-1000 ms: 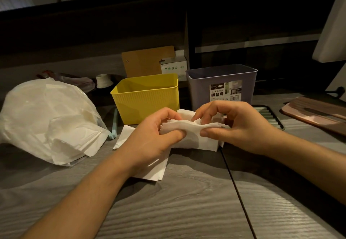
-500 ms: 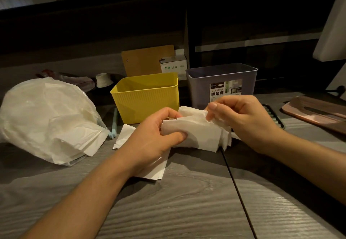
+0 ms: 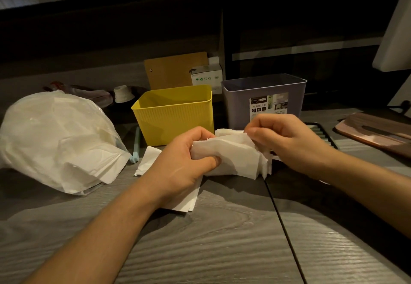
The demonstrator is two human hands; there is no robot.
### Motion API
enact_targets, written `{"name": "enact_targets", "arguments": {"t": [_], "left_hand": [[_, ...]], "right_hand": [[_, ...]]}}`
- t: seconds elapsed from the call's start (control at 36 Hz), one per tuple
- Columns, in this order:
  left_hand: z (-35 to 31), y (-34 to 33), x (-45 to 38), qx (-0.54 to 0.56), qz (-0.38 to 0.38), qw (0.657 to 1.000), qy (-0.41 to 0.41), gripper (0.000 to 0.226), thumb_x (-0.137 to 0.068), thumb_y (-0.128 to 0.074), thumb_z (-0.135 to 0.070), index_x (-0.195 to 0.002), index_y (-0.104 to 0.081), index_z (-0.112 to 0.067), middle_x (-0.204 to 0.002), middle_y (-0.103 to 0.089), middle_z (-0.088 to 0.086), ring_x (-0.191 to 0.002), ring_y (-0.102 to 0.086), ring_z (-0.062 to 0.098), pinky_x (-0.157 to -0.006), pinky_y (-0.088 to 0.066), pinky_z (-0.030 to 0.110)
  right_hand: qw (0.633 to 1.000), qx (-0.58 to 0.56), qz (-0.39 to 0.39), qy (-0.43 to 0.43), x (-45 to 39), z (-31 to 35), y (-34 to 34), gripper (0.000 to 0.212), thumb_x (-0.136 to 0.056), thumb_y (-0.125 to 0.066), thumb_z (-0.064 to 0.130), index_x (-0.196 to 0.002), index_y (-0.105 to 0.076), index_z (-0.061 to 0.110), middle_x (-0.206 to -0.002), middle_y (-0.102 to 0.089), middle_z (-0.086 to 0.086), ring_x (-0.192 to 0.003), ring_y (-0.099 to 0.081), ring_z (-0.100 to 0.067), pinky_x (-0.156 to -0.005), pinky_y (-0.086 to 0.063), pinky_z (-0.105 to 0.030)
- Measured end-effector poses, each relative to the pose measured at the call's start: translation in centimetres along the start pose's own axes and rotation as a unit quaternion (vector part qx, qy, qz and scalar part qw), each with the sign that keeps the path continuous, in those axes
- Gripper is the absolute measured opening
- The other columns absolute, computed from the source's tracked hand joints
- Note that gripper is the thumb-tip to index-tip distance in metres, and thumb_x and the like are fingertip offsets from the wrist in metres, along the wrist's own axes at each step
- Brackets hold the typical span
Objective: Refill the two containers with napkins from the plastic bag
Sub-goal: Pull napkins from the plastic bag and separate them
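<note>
Clearly, the head view shows both hands working together above a grey wooden table (image 3: 222,250). The left hand (image 3: 182,168) is curled around a bundle of white napkins (image 3: 231,159), with the thumb pressed on its lower front edge and the fingers wrapped over the top. The right hand (image 3: 287,141) is also curled, and its fingertips pinch the upper right end of the same bundle. The bundle is held just above the table, in front of the two containers. Some more loose napkins (image 3: 182,203) lie flat on the table under the left hand and wrist, and one crumpled sheet (image 3: 146,159) lies just left of that hand.

Behind the hands stands the yellow container (image 3: 175,114), and just beside it on the right stands the grey-purple container (image 3: 264,101), which carries a printed label on its front. I cannot tell if any napkins are inside them, because their insides are dark or hidden. The plastic bag (image 3: 55,141) lies on the left side of the table, well apart from the hands, and white napkins show through it and stick out at its open end. A light blue stick (image 3: 136,148) lies between the bag and the yellow container. A wooden board (image 3: 375,130) rests at the far right.
</note>
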State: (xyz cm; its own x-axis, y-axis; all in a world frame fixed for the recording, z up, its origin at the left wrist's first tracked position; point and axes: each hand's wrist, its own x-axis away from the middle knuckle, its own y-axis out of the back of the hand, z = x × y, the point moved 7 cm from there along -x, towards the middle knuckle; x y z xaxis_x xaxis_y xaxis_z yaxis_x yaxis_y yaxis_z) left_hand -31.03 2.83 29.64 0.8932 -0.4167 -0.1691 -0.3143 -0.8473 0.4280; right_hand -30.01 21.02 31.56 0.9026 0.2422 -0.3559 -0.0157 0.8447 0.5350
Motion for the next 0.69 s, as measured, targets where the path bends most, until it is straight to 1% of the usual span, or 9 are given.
{"name": "enact_targets", "arguments": {"t": [0.08,0.14,0.19,0.28,0.42,0.5,0.56,0.64,0.69], "left_hand": [[-0.5,0.0,0.1,-0.001,-0.003,1.0,-0.022,0.025,-0.087,-0.074,-0.008,-0.098,-0.065,-0.029,-0.091,-0.068,-0.017,-0.088,-0.065,0.002,-0.067,-0.054,0.02],[-0.9,-0.1,0.2,-0.007,0.0,0.999,-0.034,0.027,-0.088,-0.074,-0.007,-0.099,-0.065,-0.03,-0.094,-0.068,-0.018,-0.091,-0.065,0.004,-0.069,-0.056,0.021],[-1.1,-0.2,0.3,-0.007,0.003,0.999,-0.043,0.029,-0.087,-0.074,-0.005,-0.1,-0.065,-0.029,-0.097,-0.068,-0.016,-0.094,-0.066,0.006,-0.073,-0.058,0.023],[-1.4,-0.2,0.4,0.006,0.005,0.999,-0.051,0.03,-0.086,-0.074,-0.001,-0.1,-0.067,-0.028,-0.097,-0.07,-0.015,-0.095,-0.068,0.007,-0.074,-0.058,0.022],[-1.6,-0.2,0.5,0.01,0.01,0.998,-0.054,0.03,-0.085,-0.074,-0.001,-0.099,-0.067,-0.027,-0.097,-0.071,-0.013,-0.097,-0.069,0.009,-0.075,-0.058,0.021],[-1.7,-0.2,0.5,0.012,0.014,0.998,-0.054,0.03,-0.085,-0.074,0.001,-0.1,-0.067,-0.025,-0.097,-0.072,-0.011,-0.097,-0.069,0.009,-0.074,-0.057,0.02],[-1.7,-0.2,0.5,0.011,0.015,0.998,-0.055,0.03,-0.085,-0.074,0.001,-0.1,-0.068,-0.024,-0.097,-0.072,-0.009,-0.096,-0.07,0.01,-0.075,-0.057,0.021],[-1.7,-0.3,0.5,0.005,0.018,0.998,-0.055,0.031,-0.085,-0.074,0.0,-0.101,-0.067,-0.025,-0.098,-0.072,-0.01,-0.097,-0.07,0.011,-0.076,-0.058,0.021],[-1.8,-0.4,0.5,0.0,0.019,0.998,-0.057,0.032,-0.085,-0.075,-0.001,-0.101,-0.067,-0.027,-0.097,-0.071,-0.011,-0.096,-0.069,0.01,-0.075,-0.058,0.02]], "right_hand": [[0.999,-0.009,0.029,-0.01,0.0,0.3,-0.4,0.037,-0.08,-0.051,0.062,-0.099,-0.067,0.035,-0.093,-0.065,0.02,-0.09,-0.062,0.001,-0.07,-0.049,-0.013],[0.999,0.006,0.039,-0.012,0.1,0.2,-0.7,0.029,-0.083,-0.057,0.058,-0.101,-0.065,0.038,-0.094,-0.065,0.022,-0.09,-0.062,0.005,-0.067,-0.049,-0.011],[0.999,0.008,0.036,-0.017,0.1,0.1,-0.6,0.014,-0.09,-0.063,0.039,-0.103,-0.065,0.036,-0.094,-0.067,0.019,-0.089,-0.063,0.006,-0.066,-0.051,-0.012],[0.999,0.003,0.027,-0.016,0.0,0.3,-0.3,0.017,-0.093,-0.064,0.02,-0.103,-0.067,0.034,-0.095,-0.069,0.022,-0.089,-0.064,0.006,-0.07,-0.051,-0.014],[1.0,-0.016,0.011,-0.02,0.1,0.6,0.0,0.011,-0.092,-0.061,0.034,-0.101,-0.067,0.032,-0.094,-0.072,0.018,-0.092,-0.068,-0.002,-0.085,-0.055,-0.028],[0.999,-0.035,-0.016,-0.026,0.0,0.5,0.3,0.013,-0.09,-0.061,0.039,-0.095,-0.064,0.028,-0.088,-0.071,0.01,-0.086,-0.067,-0.008,-0.081,-0.058,-0.03],[0.999,-0.034,-0.009,-0.026,0.1,0.7,0.2,0.02,-0.085,-0.066,0.043,-0.094,-0.062,0.027,-0.085,-0.071,0.007,-0.082,-0.068,-0.011,-0.076,-0.059,-0.03],[0.999,-0.005,0.024,-0.027,0.3,0.8,-0.3,0.028,-0.078,-0.068,0.047,-0.098,-0.059,0.032,-0.083,-0.07,0.018,-0.079,-0.068,-0.003,-0.069,-0.058,-0.024],[0.999,0.01,0.037,-0.033,0.3,0.7,-0.7,0.026,-0.078,-0.068,0.044,-0.101,-0.057,0.038,-0.091,-0.07,0.019,-0.086,-0.067,0.004,-0.069,-0.058,-0.021]]}}
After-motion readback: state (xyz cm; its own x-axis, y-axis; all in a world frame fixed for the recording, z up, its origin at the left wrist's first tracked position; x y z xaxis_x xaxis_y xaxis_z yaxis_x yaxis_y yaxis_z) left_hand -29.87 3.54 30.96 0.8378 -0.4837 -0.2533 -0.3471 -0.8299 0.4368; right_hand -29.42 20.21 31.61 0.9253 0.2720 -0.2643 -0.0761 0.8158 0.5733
